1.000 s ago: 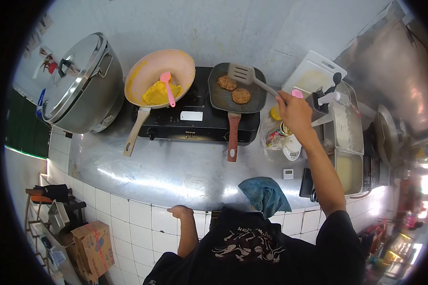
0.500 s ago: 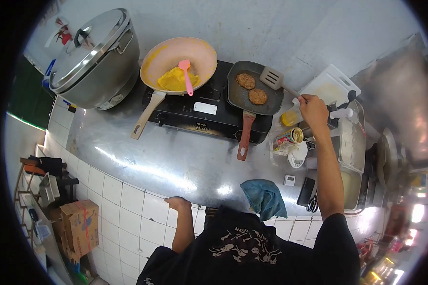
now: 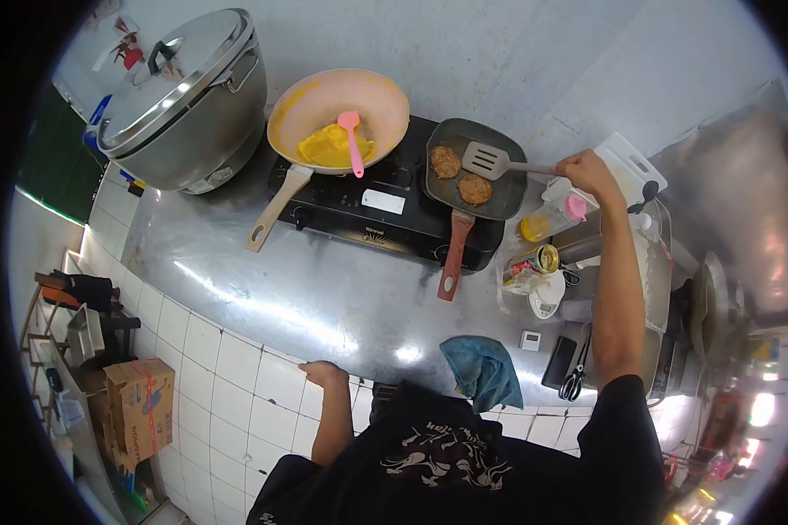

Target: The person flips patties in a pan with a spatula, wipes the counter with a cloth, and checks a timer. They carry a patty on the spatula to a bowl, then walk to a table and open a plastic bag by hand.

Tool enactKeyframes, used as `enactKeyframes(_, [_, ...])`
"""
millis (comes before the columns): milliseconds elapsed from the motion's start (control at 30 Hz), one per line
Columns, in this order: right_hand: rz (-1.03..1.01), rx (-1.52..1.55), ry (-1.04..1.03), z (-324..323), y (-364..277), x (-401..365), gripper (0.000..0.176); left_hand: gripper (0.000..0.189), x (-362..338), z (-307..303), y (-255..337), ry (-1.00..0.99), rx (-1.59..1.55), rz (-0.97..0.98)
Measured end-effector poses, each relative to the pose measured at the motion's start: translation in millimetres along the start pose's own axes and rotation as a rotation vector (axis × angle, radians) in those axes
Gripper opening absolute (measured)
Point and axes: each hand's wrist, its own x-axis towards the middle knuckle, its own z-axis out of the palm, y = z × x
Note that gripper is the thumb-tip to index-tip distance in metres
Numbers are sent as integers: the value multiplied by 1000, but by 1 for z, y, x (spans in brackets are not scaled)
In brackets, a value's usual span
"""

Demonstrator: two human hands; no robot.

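Two hands are in play, and nearest comes the left one (image 3: 327,374), down at the close edge of the steel counter (image 3: 263,262), its fingers curled; whether it grips anything, I cannot tell. Just along that edge lies a crumpled blue cloth (image 3: 481,372), hanging partly over the side. To its right sit a small white timer (image 3: 531,340), a dark phone (image 3: 559,362) and, right beside that, black-handled scissors (image 3: 573,385). Moving up the counter, it's a white scale (image 3: 546,297), a drinks can (image 3: 534,260) near it, then a clear bottle (image 3: 547,220) with a pink lid and yellow liquid inside.

And here's the action! Arm outstretched, the right hand (image 3: 584,169) has its fingers wrapped around the grey spatula (image 3: 499,164), slotted head out over the dark square pan (image 3: 506,196). Two browned patties (image 3: 460,176) lie in that pan, the blade right up close to both; contact is hard to call. The pan sits on the right of the black stove (image 3: 359,220). Over on the left, a pale round pan (image 3: 341,92) cradles yellow food (image 3: 324,147), a pink spatula (image 3: 357,157) resting on it. Further left stands a big lidded steel pot (image 3: 206,131), and behind everything rises the pale wall (image 3: 429,44).
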Motion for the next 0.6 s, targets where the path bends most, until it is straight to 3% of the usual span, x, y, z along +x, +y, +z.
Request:
enactKeyframes(433, [-10,-26,70,21,-14,-3,28,77,-7,1,2,-27,-8,-13])
enactKeyframes(533, [-41,48,26,18,-4,-1,29,77,-1,2,0,8,21,-3])
enactKeyframes(600, [38,119,-116,9,-2,0,29,77,2,1,0,46,52,9])
